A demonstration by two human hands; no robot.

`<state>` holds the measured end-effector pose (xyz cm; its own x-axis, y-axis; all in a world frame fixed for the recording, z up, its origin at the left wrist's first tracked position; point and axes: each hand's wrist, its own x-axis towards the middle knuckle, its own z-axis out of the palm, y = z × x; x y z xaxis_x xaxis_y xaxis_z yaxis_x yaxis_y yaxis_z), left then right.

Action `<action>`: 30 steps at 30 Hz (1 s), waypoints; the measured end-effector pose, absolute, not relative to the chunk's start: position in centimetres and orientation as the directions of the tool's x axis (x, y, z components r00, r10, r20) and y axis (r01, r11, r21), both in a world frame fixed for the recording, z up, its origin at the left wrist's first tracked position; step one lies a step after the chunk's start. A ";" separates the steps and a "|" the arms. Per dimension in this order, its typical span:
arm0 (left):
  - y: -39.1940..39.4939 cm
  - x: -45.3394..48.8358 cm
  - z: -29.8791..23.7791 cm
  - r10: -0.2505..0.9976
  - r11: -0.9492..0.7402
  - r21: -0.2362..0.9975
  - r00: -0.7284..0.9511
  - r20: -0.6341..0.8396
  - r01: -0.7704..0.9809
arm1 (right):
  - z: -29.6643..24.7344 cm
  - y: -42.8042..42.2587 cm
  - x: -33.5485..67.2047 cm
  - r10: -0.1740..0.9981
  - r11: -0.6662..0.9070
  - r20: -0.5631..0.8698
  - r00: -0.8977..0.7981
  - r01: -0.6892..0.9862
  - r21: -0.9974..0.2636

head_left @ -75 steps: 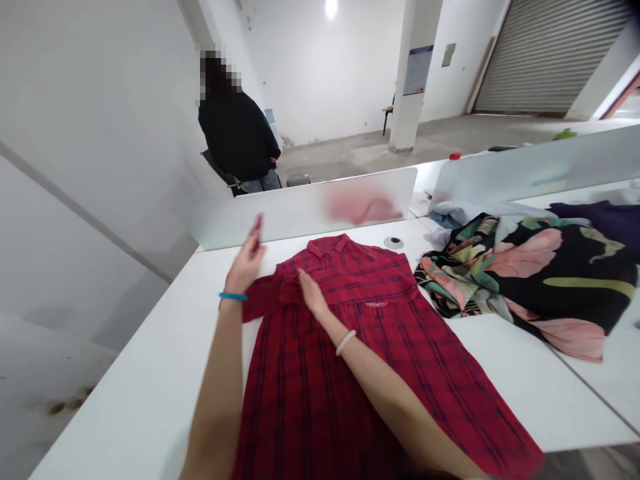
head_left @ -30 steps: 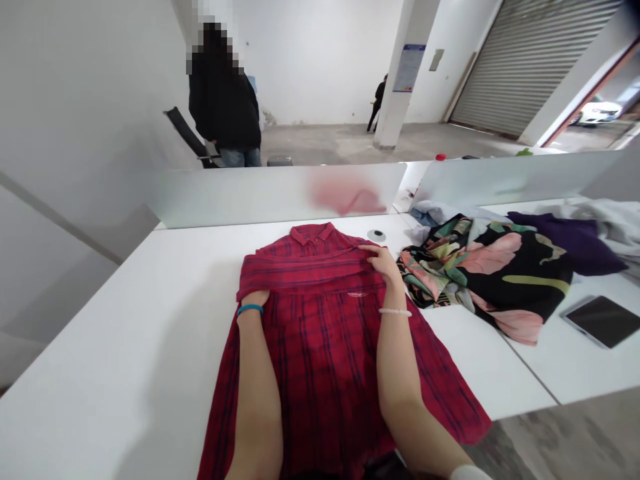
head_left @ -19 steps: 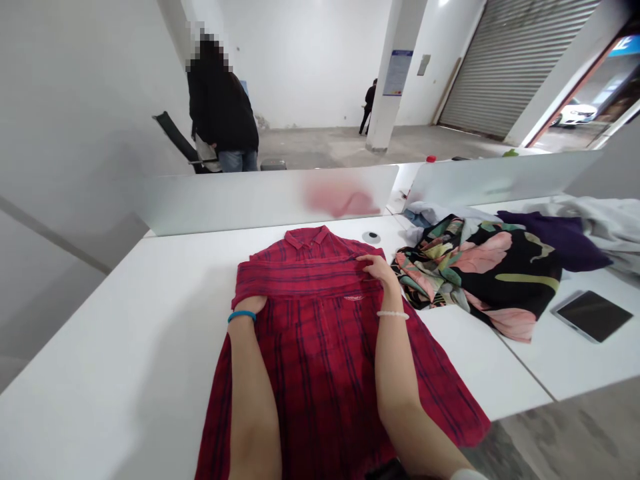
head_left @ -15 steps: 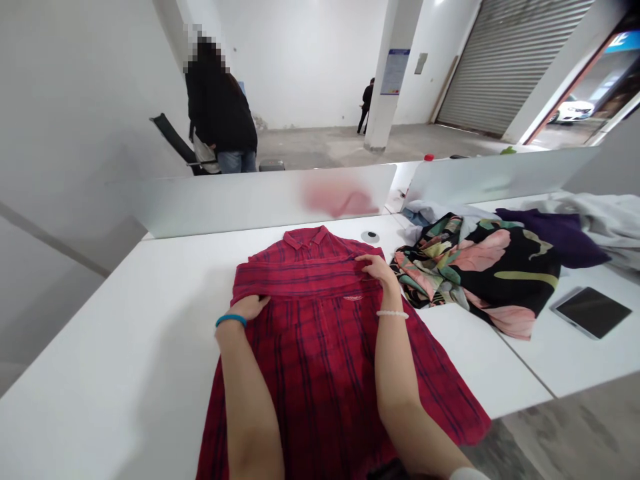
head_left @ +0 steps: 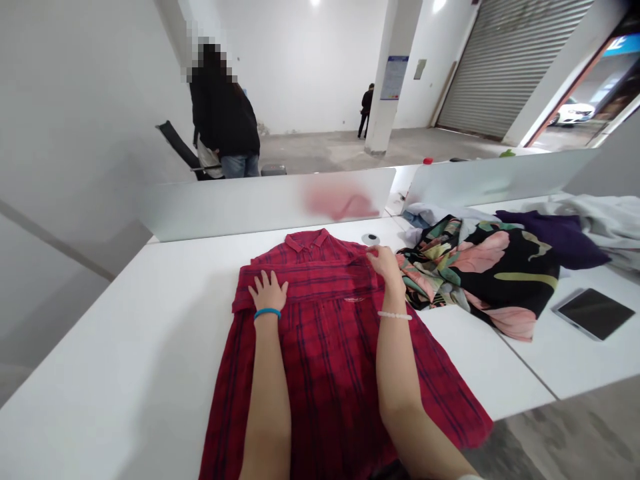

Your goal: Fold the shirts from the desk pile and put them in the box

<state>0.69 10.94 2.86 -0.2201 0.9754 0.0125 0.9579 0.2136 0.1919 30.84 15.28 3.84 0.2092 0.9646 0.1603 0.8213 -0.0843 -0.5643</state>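
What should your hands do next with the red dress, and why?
Maybe smooth the folded strip across the red checked dress, because the left hand lies flat on it and the right hand sits at its other end.

On your right, a black floral-print garment (head_left: 505,287) lies bunched on the white desk, with a dark purple cloth (head_left: 555,233) beyond it and a black tablet (head_left: 593,314) at lower right. At upper left, a person in a black top (head_left: 223,110) stands beyond a frosted partition (head_left: 240,207); a grey metal roller shutter (head_left: 505,67) fills the upper right.
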 end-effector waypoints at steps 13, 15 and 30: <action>11.9 0.6 -1.2 0.963 0.210 0.169 -0.233 0.132 0.963 | -2.0 15.9 23.6 0.946 -0.253 0.119 0.301 0.917 -0.308; 11.8 0.8 -1.3 0.960 0.199 0.163 -0.225 0.164 0.966 | -1.8 15.8 23.6 0.948 -0.251 0.109 0.299 0.914 -0.319; -8.1 -7.2 1.8 0.870 0.164 0.646 -0.418 0.261 0.746 | 2.7 -8.0 39.5 0.989 0.048 0.075 0.130 0.199 -0.979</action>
